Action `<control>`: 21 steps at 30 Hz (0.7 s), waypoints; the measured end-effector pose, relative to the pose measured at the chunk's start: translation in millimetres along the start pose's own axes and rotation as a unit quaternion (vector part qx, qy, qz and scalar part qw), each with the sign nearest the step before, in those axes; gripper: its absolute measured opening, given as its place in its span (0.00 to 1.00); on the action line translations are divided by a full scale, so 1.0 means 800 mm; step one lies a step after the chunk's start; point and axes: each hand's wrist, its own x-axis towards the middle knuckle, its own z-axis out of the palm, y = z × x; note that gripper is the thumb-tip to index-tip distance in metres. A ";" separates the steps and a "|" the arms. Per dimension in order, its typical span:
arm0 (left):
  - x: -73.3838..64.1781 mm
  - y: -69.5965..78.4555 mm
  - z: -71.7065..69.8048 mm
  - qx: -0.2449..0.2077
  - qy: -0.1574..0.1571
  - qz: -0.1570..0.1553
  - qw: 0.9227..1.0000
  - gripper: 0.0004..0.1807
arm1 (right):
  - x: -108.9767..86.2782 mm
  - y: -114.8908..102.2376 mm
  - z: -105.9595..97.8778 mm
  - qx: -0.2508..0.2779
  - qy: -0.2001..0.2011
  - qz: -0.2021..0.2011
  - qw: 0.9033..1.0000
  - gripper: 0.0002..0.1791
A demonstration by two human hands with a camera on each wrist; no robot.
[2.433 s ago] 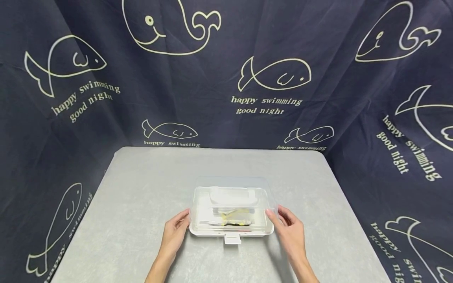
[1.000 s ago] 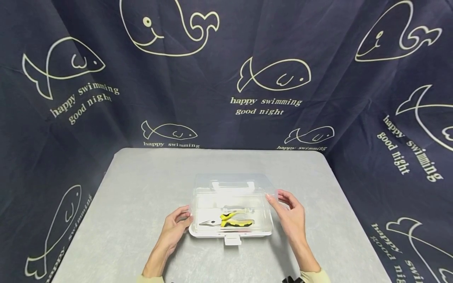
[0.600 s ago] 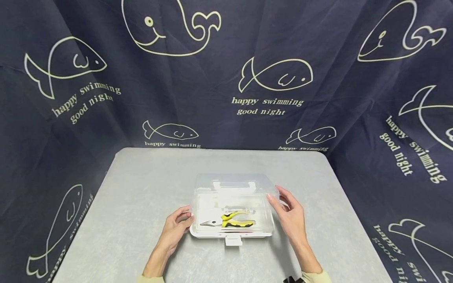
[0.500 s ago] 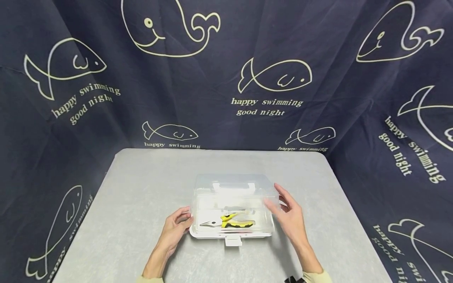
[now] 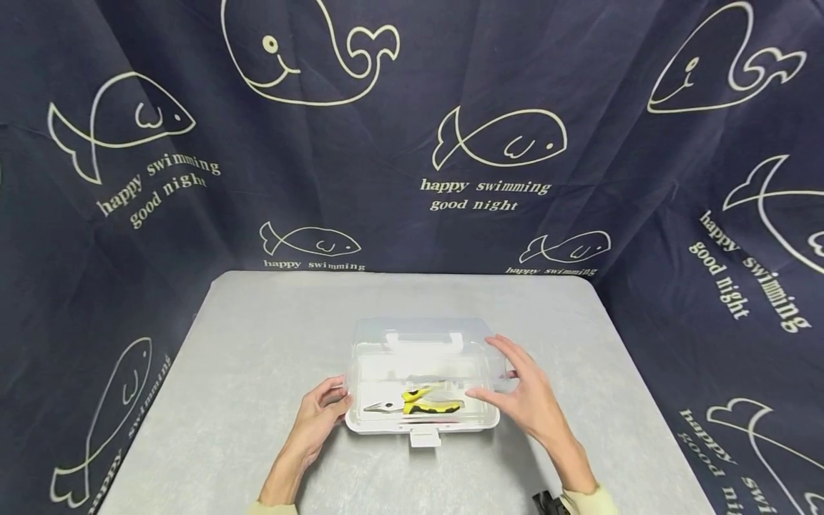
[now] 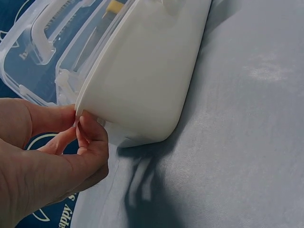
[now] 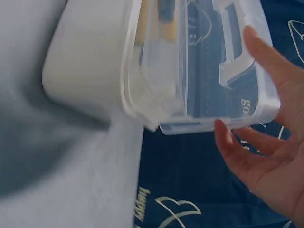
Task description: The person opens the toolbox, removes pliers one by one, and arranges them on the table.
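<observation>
A white storage box (image 5: 380,429) stands on the table, its clear lid (image 5: 367,332) swung up and leaning back. Pliers (image 5: 433,407) with yellow and black handles lie inside, their pointed nose to the left. The left hand (image 5: 314,422) pinches the box's rim at the left side, thumb on top and fingers beneath, as the left wrist view shows. At the lid's right side, the right hand (image 5: 531,400) has its thumb and fingers spread apart. In the right wrist view its fingertips are right at the lid, near the white handle (image 7: 237,71).
A white latch (image 5: 425,438) hangs from the box's front edge. The grey table (image 5: 270,343) stretches around the box on all sides. Dark blue cloth (image 5: 399,157) printed with fish and whales rises behind and at both sides.
The lid has swung further back, bringing the pliers into plain sight. The right hand followed it up, then loosened from its edge and spread its fingers. The left hand stays at the rim.
</observation>
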 end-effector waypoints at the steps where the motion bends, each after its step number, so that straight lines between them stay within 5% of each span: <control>1: 0.000 0.000 0.000 0.001 -0.001 0.001 1.000 0.27 | 0.002 0.001 -0.001 -0.013 0.007 -0.012 1.000 0.49; 11: 0.001 -0.001 -0.001 -0.015 -0.009 0.010 1.000 0.25 | 0.023 0.009 -0.009 -0.024 0.017 -0.053 0.998 0.49; 21: 0.001 -0.002 0.000 -0.013 -0.009 0.019 1.000 0.25 | 0.052 0.012 -0.019 -0.029 -0.007 -0.035 0.999 0.46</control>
